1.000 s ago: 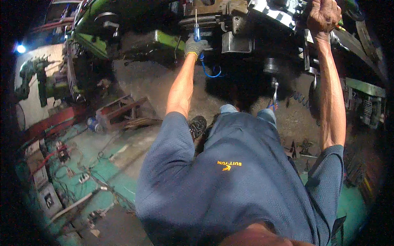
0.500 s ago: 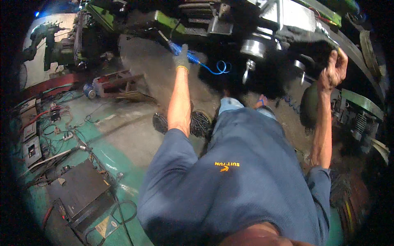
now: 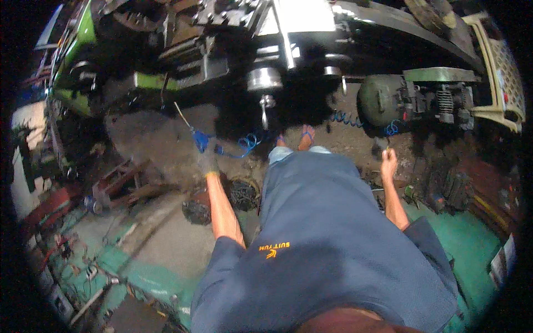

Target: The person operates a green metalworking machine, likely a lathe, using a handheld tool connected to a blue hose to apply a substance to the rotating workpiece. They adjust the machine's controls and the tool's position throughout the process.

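Note:
My left hand (image 3: 208, 160), in a grey glove with a yellow cuff, is closed around a blue air blow gun (image 3: 199, 140). The gun's thin metal nozzle (image 3: 181, 115) points up and away toward the machine. From its other end runs a coiled blue air hose (image 3: 247, 145). Bare and apart from the machine, my right hand (image 3: 389, 162) is held low on the right with its fingers closed. Whether a small object is in those fingers I cannot make out. Nearest to it are a dark green tank (image 3: 382, 101) and more blue coiled hose (image 3: 392, 128).
Ahead stands a large machine with a silver handwheel hub (image 3: 264, 79) and crank handle (image 3: 265, 114) jutting toward me. Buckets of dark metal chips (image 3: 244, 192) sit by my left forearm. A rusty red metal frame (image 3: 119, 176) lies at left; a beige plastic chair (image 3: 494, 72) is far right.
My right hand has come down from the machine's upper right part to beside my body. My left hand, still gripping the air blow gun, sits lower. The whole view has shifted.

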`<state>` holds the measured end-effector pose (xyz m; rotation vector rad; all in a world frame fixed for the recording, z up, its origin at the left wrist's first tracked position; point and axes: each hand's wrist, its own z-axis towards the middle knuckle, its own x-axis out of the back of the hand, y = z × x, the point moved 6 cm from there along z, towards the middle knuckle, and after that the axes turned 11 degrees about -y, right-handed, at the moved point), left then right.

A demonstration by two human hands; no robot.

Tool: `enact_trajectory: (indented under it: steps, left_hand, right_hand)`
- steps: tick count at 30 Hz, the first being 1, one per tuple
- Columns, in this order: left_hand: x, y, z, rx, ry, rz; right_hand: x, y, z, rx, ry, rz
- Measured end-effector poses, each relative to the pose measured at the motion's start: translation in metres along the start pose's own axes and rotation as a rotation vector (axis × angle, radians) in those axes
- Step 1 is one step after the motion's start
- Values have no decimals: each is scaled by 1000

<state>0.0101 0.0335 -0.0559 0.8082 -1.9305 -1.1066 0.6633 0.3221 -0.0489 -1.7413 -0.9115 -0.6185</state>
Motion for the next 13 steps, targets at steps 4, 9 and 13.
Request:
enact_trajectory:
  steps: [4, 9, 13]
  left_hand:
    - [-10, 32, -16, -48, -206, 121]
    - [-16, 36, -17, -33, -448, 99]
    - [-38, 20, -5, -123, -618, -46]
  right_hand:
    - [-14, 100, -76, -212, 42, -76]
    - [-36, 126, -163, -352, -55, -73]
    - [-55, 157, -192, -518, -96, -46]
